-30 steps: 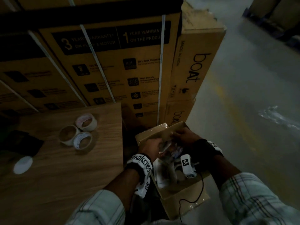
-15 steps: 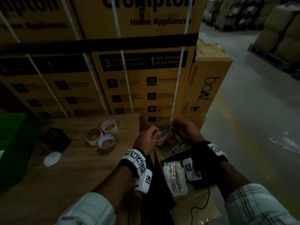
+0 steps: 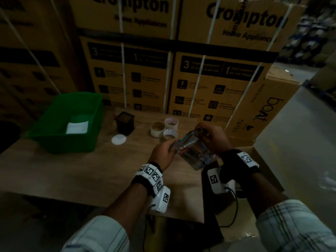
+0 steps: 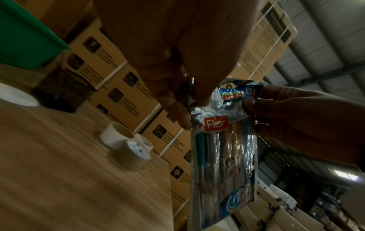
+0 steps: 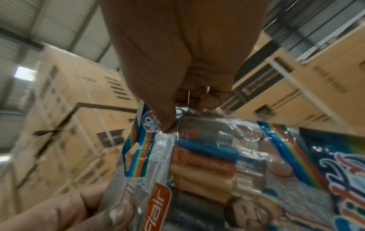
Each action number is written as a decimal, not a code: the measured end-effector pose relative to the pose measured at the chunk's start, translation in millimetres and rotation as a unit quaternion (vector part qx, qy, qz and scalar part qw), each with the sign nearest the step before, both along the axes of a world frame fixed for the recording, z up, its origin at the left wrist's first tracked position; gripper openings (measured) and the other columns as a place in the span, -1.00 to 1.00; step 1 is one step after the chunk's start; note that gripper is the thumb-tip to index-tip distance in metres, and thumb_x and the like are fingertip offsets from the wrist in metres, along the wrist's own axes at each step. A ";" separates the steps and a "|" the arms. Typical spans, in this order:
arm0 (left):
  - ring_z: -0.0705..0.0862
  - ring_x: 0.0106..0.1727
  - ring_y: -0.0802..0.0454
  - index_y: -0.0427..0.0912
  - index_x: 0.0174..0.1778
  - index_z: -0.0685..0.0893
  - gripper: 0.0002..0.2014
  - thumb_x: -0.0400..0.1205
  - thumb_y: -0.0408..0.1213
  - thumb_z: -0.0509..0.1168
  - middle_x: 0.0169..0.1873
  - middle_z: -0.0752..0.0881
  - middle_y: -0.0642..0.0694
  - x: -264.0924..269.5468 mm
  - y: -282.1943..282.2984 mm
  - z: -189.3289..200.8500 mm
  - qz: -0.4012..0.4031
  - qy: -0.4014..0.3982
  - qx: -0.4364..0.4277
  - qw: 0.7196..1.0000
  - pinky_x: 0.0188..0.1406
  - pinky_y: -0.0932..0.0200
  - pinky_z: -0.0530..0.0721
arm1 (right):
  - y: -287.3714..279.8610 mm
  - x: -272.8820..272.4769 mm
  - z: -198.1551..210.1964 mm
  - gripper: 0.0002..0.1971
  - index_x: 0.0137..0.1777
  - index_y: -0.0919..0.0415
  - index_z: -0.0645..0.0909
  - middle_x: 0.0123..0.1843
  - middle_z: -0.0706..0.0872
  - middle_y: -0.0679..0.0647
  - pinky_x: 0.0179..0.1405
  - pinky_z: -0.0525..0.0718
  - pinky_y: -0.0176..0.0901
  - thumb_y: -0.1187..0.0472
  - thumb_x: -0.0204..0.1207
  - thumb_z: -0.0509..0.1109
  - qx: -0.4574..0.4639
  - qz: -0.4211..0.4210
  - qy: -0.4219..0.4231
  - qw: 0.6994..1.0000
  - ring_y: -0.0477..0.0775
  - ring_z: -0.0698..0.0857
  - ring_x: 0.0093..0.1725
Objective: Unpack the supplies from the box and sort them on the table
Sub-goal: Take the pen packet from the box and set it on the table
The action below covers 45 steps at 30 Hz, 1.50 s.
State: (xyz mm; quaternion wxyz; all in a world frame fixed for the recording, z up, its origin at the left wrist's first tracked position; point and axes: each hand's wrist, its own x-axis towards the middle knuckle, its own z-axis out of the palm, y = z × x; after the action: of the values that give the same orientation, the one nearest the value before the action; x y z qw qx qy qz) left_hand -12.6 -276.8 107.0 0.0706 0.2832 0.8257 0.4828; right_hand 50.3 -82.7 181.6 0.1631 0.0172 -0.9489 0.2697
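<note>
Green bin [image 3: 61, 140], plaid sleeves [image 3: 294, 228]

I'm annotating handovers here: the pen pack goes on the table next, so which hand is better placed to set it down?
Probably the left hand: it grips the pen pack on the side over the table, while the right hand holds the box-side edge.

Stacked cartons [image 3: 209, 84] (Crompton, boat) behind; grey floor [image 3: 300, 142].
</note>
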 end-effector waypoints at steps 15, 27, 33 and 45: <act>0.73 -0.12 -0.02 -0.15 -0.02 0.61 -0.95 0.67 -0.29 0.25 -0.14 0.77 -0.10 -31.9 -187.1 11.9 0.167 0.044 0.005 0.985 -0.16 0.11 0.67 | -147.6 -64.1 -40.7 -0.73 0.12 0.21 0.58 0.07 0.74 0.11 -0.02 0.72 0.09 0.07 0.53 0.42 -0.109 0.088 -0.135 0.981 0.07 0.72 0.01; 0.73 -0.03 -0.12 -0.16 0.05 0.59 -0.89 0.64 -0.27 0.32 -0.07 0.77 -0.19 -104.5 -284.3 -2.4 0.256 -0.027 -0.129 0.958 -0.04 0.02 0.68 | -250.0 -159.6 -95.3 -0.87 -0.19 0.05 0.57 -0.31 0.65 0.02 -0.33 0.70 0.00 0.24 0.48 0.47 -0.167 0.192 -0.211 0.944 -0.03 0.62 -0.40; 0.73 -0.02 -0.09 -0.16 0.11 0.60 -0.86 0.66 -0.26 0.30 -0.02 0.77 -0.17 -127.0 -306.8 -7.8 0.265 -0.041 -0.140 0.953 -0.01 0.04 0.70 | -280.0 -181.0 -103.4 -0.87 0.00 0.16 0.59 -0.18 0.65 0.05 -0.57 0.62 -0.35 0.21 0.50 0.45 -0.165 0.167 -0.227 0.945 -0.15 0.61 -0.41; 0.72 -0.03 -0.16 -0.11 0.03 0.57 -0.92 0.64 -0.30 0.27 -0.07 0.75 -0.22 -176.4 -366.5 -39.9 0.175 -0.073 -0.191 0.963 0.00 -0.05 0.72 | -349.2 -195.9 -119.5 -0.84 -0.05 0.16 0.49 -0.08 0.70 0.23 -0.32 0.79 0.14 0.23 0.48 0.43 -0.139 0.028 -0.254 0.957 0.25 0.75 -0.18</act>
State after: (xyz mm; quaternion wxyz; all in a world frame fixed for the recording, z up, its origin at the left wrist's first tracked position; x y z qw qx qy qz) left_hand -189.0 -643.3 67.1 0.0980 0.0799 0.9318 0.3403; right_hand -145.6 -431.9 62.1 -0.0903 -0.0486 -0.9111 0.3992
